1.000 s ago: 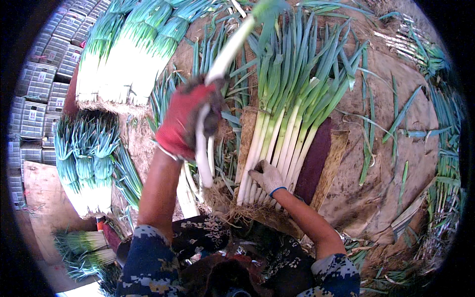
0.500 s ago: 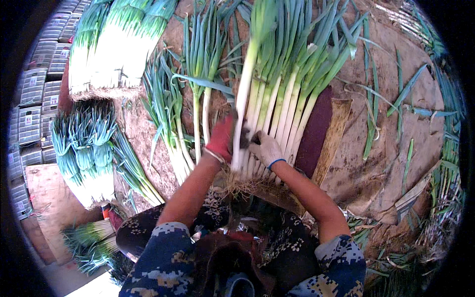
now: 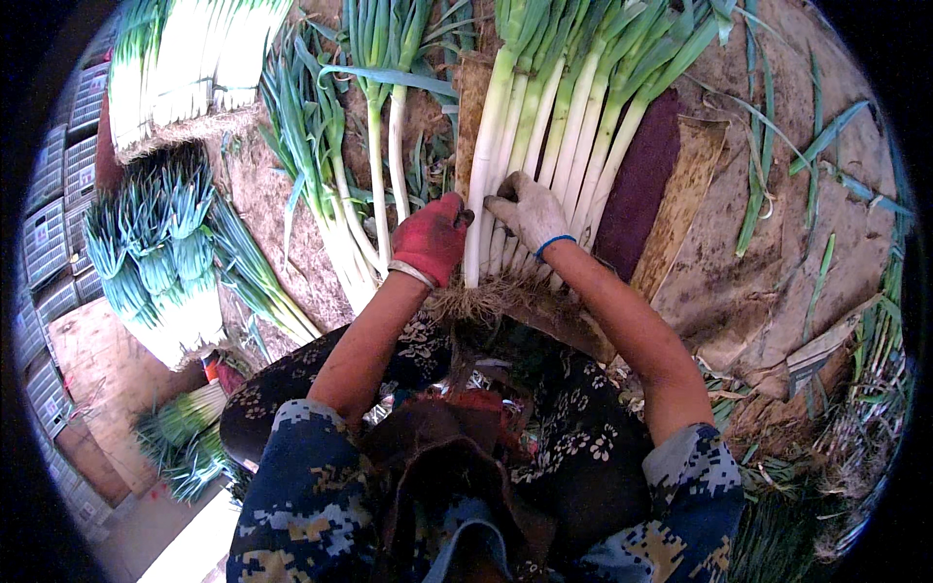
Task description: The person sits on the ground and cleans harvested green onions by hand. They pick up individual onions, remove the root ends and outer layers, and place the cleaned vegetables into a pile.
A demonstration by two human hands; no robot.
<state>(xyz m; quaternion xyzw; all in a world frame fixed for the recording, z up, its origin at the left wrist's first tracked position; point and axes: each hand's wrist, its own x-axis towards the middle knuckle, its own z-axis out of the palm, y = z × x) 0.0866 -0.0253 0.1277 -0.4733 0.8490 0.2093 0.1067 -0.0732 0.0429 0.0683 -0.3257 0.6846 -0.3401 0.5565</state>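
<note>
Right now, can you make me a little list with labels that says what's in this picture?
place: dirt ground outdoors
left hand: red glove, resting at the left edge of the leek row
right hand: pale glove, flat on the white stalks
leek row: lies side by side, roots toward the person, green tops away
under the row: dark strip and tan strip
loose leeks: left of the row
bundles: further left, stacked
crates: far left edge
</note>
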